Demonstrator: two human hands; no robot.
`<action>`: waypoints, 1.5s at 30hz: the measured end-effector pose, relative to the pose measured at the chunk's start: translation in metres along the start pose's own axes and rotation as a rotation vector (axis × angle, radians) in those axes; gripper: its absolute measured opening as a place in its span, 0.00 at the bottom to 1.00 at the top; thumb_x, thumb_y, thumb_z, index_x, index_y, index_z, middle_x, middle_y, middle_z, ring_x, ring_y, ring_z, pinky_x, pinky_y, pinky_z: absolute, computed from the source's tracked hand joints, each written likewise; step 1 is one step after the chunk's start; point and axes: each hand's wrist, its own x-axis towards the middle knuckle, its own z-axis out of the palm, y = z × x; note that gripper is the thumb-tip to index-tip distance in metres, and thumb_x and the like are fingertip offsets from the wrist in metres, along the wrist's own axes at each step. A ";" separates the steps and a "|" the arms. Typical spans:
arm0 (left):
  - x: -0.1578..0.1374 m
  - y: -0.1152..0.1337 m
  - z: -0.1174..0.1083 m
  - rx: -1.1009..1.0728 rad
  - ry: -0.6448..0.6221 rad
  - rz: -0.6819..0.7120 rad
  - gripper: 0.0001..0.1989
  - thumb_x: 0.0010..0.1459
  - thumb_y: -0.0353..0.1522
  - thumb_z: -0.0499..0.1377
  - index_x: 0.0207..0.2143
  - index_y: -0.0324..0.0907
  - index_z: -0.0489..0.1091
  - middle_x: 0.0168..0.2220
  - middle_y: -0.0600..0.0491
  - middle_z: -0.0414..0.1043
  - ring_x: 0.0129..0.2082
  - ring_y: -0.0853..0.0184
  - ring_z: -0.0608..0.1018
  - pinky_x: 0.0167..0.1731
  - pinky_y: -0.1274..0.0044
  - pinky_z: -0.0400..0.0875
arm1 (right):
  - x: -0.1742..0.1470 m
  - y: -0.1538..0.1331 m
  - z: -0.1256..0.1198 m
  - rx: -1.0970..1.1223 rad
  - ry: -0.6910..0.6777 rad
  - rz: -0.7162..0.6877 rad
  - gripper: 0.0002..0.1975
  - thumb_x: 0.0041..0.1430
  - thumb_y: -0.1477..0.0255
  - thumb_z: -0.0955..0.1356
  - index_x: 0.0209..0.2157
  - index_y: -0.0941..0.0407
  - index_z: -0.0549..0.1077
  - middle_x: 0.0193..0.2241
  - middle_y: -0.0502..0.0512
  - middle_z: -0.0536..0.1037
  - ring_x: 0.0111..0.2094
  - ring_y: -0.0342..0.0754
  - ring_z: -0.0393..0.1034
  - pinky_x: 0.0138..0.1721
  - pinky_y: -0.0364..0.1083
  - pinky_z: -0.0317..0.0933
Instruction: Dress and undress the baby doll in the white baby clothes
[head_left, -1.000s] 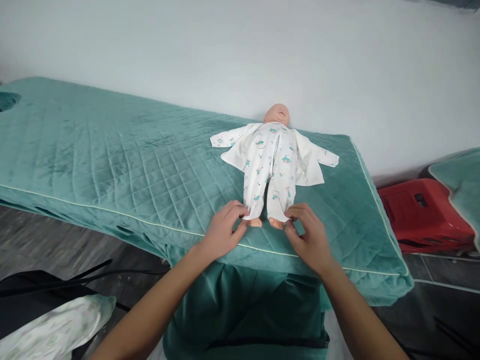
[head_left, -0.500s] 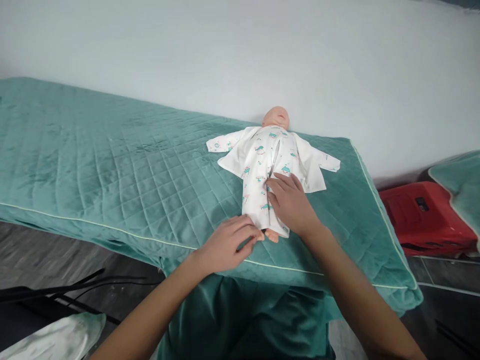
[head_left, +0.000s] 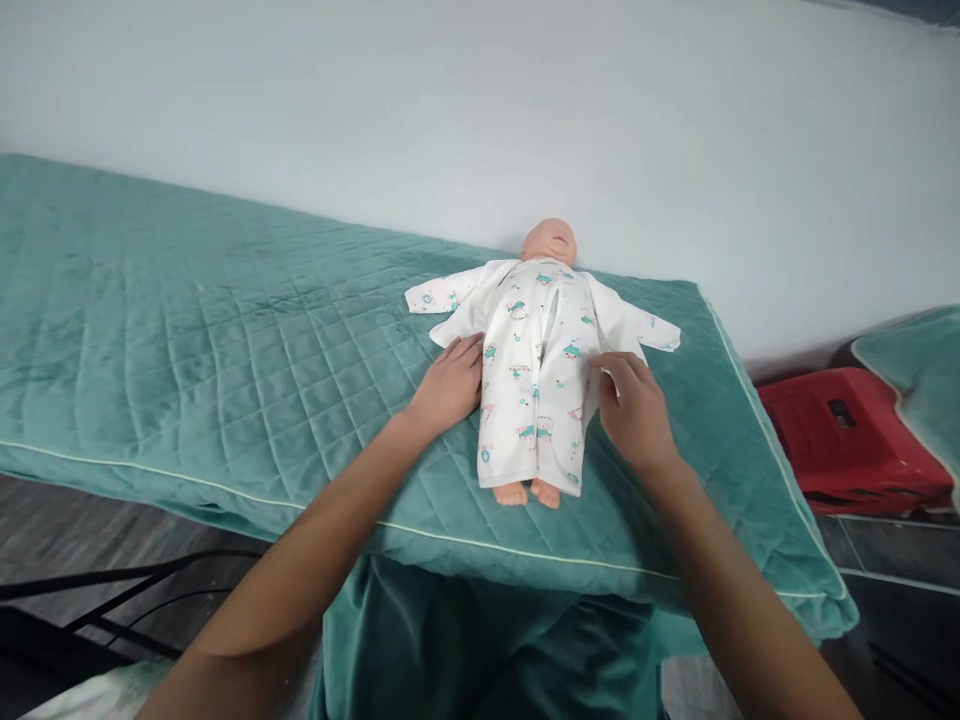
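A baby doll [head_left: 551,243] lies on its back on the green quilted cover, head toward the wall. It wears a white printed baby outfit [head_left: 525,400], with an open-fronted white top [head_left: 495,285] spread beneath or around it; its bare feet [head_left: 546,494] stick out at the hem. My left hand [head_left: 452,388] rests along the outfit's left side, fingers stretched and touching the top's lower edge. On the opposite side, my right hand [head_left: 634,405] has curled fingers, thumb and forefinger pinched at the top's side flap, which the hand partly hides.
The green quilted bed cover [head_left: 262,360] stretches far to the left, against a pale wall [head_left: 375,110]. A red plastic object [head_left: 847,440] stands beyond the right edge. Black metal bars [head_left: 112,577] are at lower left, over a grey floor.
My left hand has gone from the doll's feet up to the outfit's left side. My right hand has moved off the legs to the right side. Both feet now show.
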 end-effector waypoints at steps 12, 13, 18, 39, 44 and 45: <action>0.032 0.002 0.011 -0.225 -0.051 0.147 0.17 0.61 0.34 0.60 0.52 0.39 0.73 0.57 0.41 0.74 0.62 0.54 0.73 0.63 0.62 0.68 | -0.008 0.042 0.036 0.025 -0.267 -0.251 0.13 0.63 0.76 0.64 0.44 0.53 0.79 0.47 0.62 0.78 0.56 0.61 0.67 0.57 0.63 0.65; 0.033 0.002 0.010 -0.254 -0.044 0.123 0.19 0.61 0.35 0.61 0.52 0.38 0.73 0.58 0.41 0.74 0.61 0.53 0.73 0.62 0.62 0.68 | -0.007 0.042 0.037 -0.013 -0.263 -0.240 0.12 0.64 0.76 0.64 0.42 0.53 0.79 0.46 0.62 0.78 0.54 0.61 0.68 0.56 0.62 0.66; 0.037 0.001 0.010 -0.367 0.001 0.040 0.21 0.63 0.38 0.58 0.56 0.38 0.70 0.58 0.41 0.73 0.59 0.53 0.75 0.59 0.63 0.71 | -0.005 0.042 0.039 -0.117 -0.231 -0.202 0.09 0.64 0.74 0.65 0.35 0.55 0.78 0.37 0.63 0.77 0.43 0.60 0.70 0.46 0.59 0.68; -0.013 -0.006 -0.009 -0.262 0.073 0.091 0.13 0.61 0.28 0.52 0.31 0.44 0.76 0.43 0.50 0.80 0.56 0.57 0.74 0.59 0.61 0.66 | -0.016 0.033 0.012 0.245 -0.231 -0.061 0.12 0.66 0.70 0.64 0.30 0.52 0.76 0.29 0.55 0.77 0.33 0.51 0.72 0.36 0.50 0.67; -0.009 -0.021 0.001 -0.399 0.337 -0.348 0.13 0.64 0.35 0.54 0.45 0.43 0.75 0.60 0.45 0.70 0.61 0.58 0.71 0.63 0.63 0.64 | -0.014 0.052 0.008 0.189 0.257 0.341 0.11 0.64 0.64 0.66 0.37 0.54 0.77 0.32 0.54 0.79 0.34 0.49 0.73 0.38 0.49 0.66; -0.008 -0.023 0.004 -0.355 0.379 -0.474 0.14 0.63 0.36 0.55 0.47 0.42 0.74 0.59 0.43 0.69 0.61 0.57 0.70 0.63 0.62 0.63 | -0.013 0.061 0.008 0.162 0.352 0.420 0.11 0.63 0.63 0.66 0.38 0.55 0.76 0.33 0.55 0.79 0.35 0.50 0.73 0.39 0.50 0.67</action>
